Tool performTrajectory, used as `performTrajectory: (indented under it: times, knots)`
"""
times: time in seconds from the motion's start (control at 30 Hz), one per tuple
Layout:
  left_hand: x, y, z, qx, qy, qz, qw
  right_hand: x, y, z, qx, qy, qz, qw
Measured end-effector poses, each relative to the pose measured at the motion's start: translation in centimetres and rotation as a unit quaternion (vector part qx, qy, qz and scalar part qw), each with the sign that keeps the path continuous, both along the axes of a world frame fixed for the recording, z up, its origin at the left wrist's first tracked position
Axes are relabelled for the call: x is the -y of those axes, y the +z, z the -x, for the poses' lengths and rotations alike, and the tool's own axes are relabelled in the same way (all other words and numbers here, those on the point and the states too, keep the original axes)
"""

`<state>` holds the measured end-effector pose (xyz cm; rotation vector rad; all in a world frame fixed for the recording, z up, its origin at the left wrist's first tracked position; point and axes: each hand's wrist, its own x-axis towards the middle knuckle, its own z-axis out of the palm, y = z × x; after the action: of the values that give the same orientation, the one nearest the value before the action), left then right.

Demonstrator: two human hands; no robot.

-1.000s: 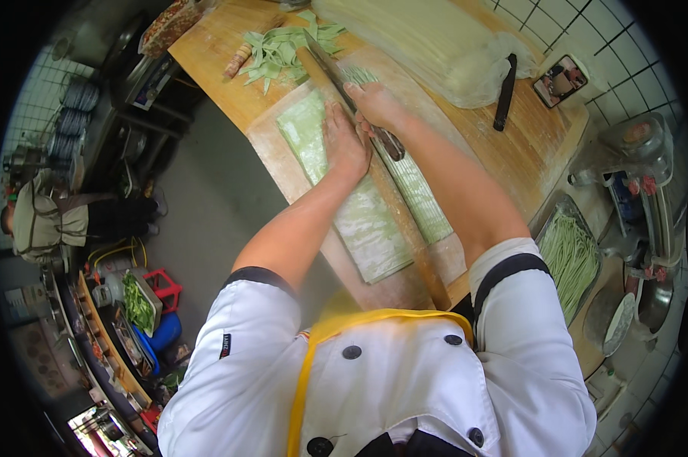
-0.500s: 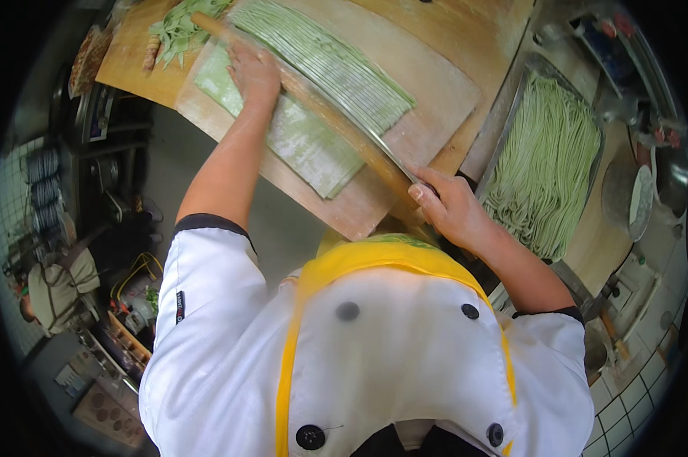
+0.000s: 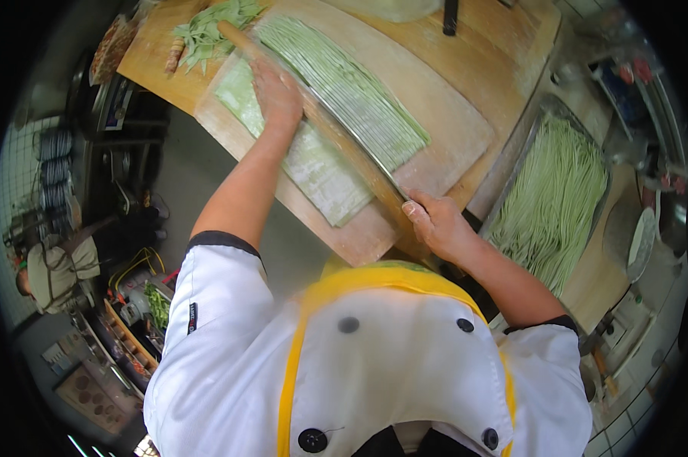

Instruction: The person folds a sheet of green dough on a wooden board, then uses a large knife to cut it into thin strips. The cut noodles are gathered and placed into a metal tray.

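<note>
green dough (image 3: 330,183) lay floured on a pale board (image 3: 454,141), left of a rolling pin (image 3: 332,129) set slantwise; board on the wooden worktop (image 3: 515,72). left hand (image 3: 279,97): laid out flat at the pin's far half, gripping nothing, seemingly bearing down on it. right hand (image 3: 437,222): curled round the near end of a knife (image 3: 382,167), its blade a bright thin line along the pin's right side; far tip not made out. beyond the blade, narrow strips (image 3: 344,87) lay side by side, mostly straight. judged the step to be slicing along the pin. to do it well, i reckoned, the blade wanted to stand upright against the wood, pin edging back by even amounts, left fingers well behind the edge, weight light enough not to crush the layers. scraps (image 3: 216,30) lay past the pin's far end; noodles (image 3: 553,198) filled a tray to the right.
</note>
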<state>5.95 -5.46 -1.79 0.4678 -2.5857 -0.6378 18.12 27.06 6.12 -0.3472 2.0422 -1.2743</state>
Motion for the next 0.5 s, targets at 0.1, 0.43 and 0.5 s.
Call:
performTrajectory:
  times: [0.1,0.43,0.5]
  knots:
    - [-0.4,0.4,-0.1,0.006,0.004,-0.010,1.000,2.8,-0.3,2.2,-0.022,0.004,0.024,0.999]
    - [-1.0,1.7,-0.7,0.028,0.019,-0.022,0.999,18.0,-0.9,15.1,-0.127,0.063,0.093,0.986]
    - [-1.0,2.1,-0.8,0.034,0.016,-0.036,0.999,21.4,0.0,17.9,-0.105,0.074,0.074,0.989]
